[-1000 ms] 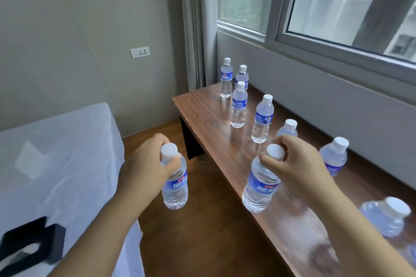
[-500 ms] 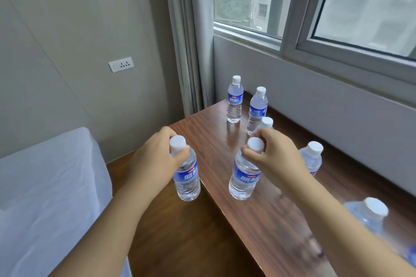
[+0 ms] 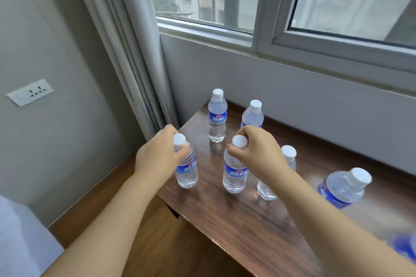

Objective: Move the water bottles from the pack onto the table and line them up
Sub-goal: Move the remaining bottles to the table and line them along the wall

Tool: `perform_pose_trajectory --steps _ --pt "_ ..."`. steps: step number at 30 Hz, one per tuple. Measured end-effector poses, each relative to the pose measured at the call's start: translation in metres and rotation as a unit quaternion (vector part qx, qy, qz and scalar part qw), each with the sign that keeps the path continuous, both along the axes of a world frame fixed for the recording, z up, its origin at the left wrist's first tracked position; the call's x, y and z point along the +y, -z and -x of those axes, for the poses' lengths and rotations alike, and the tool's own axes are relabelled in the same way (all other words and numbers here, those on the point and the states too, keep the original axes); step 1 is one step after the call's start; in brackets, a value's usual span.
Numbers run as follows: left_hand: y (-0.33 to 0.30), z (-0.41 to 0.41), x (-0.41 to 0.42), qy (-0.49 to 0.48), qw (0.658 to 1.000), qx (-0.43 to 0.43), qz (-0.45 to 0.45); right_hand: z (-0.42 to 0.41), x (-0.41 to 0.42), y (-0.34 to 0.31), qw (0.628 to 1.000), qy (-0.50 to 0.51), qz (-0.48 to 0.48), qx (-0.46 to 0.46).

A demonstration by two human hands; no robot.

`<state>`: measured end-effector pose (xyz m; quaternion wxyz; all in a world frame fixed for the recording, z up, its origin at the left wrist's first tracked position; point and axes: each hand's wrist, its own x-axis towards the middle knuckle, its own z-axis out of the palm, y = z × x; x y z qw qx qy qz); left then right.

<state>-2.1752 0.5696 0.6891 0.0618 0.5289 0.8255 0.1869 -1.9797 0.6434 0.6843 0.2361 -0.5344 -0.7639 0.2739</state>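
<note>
Now both bottles upright, caps up: left hand [image 3: 157, 155] grip on left bottle [image 3: 186, 168], right hand [image 3: 258, 153] on right bottle [image 3: 234, 175].

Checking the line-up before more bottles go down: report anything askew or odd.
Nothing is spilled or tipped. The standing bottles on the table are staggered, not one straight line. Each hand grips a bottle by its neck: left hand, right hand.

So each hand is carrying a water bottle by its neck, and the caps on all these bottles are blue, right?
Not quite. The head view shows the caps are white, not blue; only the labels are blue. The rest holds: the left hand grips one water bottle by its neck, and the right hand grips another bottle the same way.
</note>
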Motion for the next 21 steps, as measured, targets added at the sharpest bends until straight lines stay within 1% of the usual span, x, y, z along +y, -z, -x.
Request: perform_pose_trajectory --steps 6,14,18,21 --pt "0.017 0.03 0.048 0.048 0.999 -0.006 0.016 0.027 0.022 0.017 0.999 0.046 0.025 -0.007" --pt "0.024 0.038 0.073 0.058 0.998 -0.028 0.022 0.034 0.031 0.033 0.995 0.083 0.051 -0.01" --pt "0.026 0.047 0.074 0.043 0.993 -0.102 0.034 0.035 0.032 0.035 0.994 0.096 0.042 -0.026" --pt "0.029 0.053 0.069 0.043 0.986 -0.157 0.026 0.035 0.027 0.036 0.994 0.097 0.027 -0.045"
